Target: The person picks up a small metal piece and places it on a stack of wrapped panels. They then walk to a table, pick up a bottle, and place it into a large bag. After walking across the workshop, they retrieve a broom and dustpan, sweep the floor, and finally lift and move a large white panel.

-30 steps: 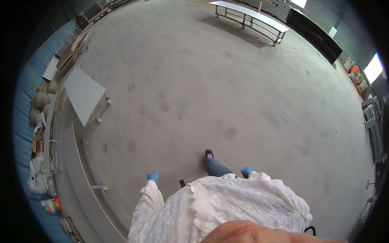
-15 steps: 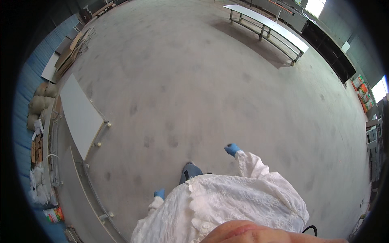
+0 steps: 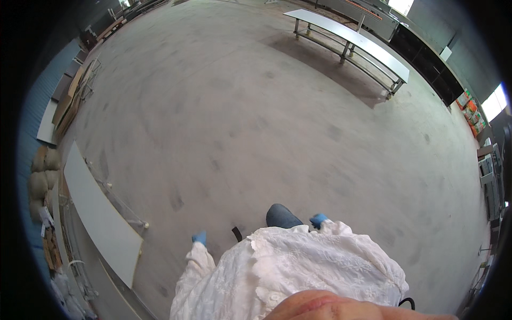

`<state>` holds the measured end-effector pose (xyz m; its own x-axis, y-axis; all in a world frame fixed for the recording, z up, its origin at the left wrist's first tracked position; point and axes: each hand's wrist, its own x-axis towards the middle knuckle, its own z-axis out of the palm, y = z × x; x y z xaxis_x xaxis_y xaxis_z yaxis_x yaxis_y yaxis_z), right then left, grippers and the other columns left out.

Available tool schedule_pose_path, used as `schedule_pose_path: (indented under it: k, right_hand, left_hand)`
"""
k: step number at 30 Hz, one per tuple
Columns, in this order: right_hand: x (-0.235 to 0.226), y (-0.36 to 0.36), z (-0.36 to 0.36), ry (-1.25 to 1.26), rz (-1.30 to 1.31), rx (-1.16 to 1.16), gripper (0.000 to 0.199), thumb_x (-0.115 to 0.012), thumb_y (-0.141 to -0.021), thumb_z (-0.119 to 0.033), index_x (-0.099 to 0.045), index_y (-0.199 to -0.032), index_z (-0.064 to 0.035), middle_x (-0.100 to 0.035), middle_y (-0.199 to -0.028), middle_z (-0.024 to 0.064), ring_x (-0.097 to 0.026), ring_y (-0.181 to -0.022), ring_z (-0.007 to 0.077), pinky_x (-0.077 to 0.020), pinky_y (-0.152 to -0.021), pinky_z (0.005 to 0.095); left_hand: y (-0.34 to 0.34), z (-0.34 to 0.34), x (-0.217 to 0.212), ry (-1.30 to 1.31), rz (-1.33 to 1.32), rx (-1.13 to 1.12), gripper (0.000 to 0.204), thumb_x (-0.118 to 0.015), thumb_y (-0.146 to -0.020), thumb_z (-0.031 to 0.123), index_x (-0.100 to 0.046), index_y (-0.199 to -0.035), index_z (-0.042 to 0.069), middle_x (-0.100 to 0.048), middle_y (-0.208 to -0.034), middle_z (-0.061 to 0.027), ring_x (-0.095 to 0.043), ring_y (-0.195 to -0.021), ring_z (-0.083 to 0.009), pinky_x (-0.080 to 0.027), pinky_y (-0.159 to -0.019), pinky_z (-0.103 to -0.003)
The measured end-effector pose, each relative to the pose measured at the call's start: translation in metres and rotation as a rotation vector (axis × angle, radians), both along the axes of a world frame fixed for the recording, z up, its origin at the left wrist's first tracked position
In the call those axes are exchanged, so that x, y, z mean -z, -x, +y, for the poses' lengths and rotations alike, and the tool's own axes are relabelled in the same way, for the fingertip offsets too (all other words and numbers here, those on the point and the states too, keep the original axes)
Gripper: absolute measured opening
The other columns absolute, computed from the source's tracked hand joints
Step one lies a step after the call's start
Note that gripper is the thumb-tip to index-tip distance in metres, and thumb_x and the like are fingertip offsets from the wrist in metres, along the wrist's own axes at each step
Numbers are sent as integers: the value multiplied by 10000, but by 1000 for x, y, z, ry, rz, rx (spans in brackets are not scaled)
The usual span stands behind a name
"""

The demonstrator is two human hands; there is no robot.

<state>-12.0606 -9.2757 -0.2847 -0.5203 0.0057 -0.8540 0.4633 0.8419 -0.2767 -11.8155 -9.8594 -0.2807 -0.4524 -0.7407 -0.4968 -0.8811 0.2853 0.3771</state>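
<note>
My left hand [image 3: 199, 238], in a blue glove, hangs low beside my white lace-trimmed top, over the bare concrete floor. Its fingers are too small and blurred to make out. On the other side my right hand [image 3: 318, 220], gloved in blue too, is held close to my front with its fingers curled in; nothing shows in it. Between the hands a dark blue-grey trouser leg [image 3: 281, 216] reaches forward, and a black strap end [image 3: 237, 233] sticks out near my left hand. Neither hand touches any object.
A white-topped trolley [image 3: 101, 213] on casters stands at the left. Far right is a long white-topped table [image 3: 352, 40], with a black panel [image 3: 424, 61] behind it. Stuffed sacks [image 3: 40, 184] and leaning boards [image 3: 69, 101] line the left wall; colourful bags [image 3: 472, 114] stand right.
My left hand has swung forward and my right hand back toward my body. The trolley on the left has shifted nearer and lower in view as I move ahead.
</note>
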Motion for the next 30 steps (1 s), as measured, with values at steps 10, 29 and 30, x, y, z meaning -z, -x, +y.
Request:
schedule_pose_path:
  k: [10,29,30]
  right_hand:
    - [85,354,-183,-87,236,-935,303,-537,-890,-355,-726,-1003,-146,-709,-1060,130,-679,-982,305,-543,-824,409]
    - [28,1124,-875,61,-49,-160,310,-674,-873,-361,-701,-896,-53,-707,-780,96,-672,-618,222,-534,-545,377]
    - [30,1145,-875,28,-50,-283,373,-668,-872,-373,-707,-1051,-48,-731,-880,110,-694,-724,228,-557,-665,388]
  left_hand:
    - [428,-251,2,40,216,-131,332,-620,-823,345,-672,-829,17,-690,-768,-122,-608,-691,-198,-486,-659,-381]
    - [995,-763,30,-142,-215,-93,452,-628,-803,391,-693,-1056,22,-710,-1068,-165,-666,-944,-315,-509,-836,-422]
    - [1058,-801,24,-103,-119,-151,448,-634,-798,383,-694,-1055,21,-713,-1062,-162,-668,-936,-311,-510,-836,-419]
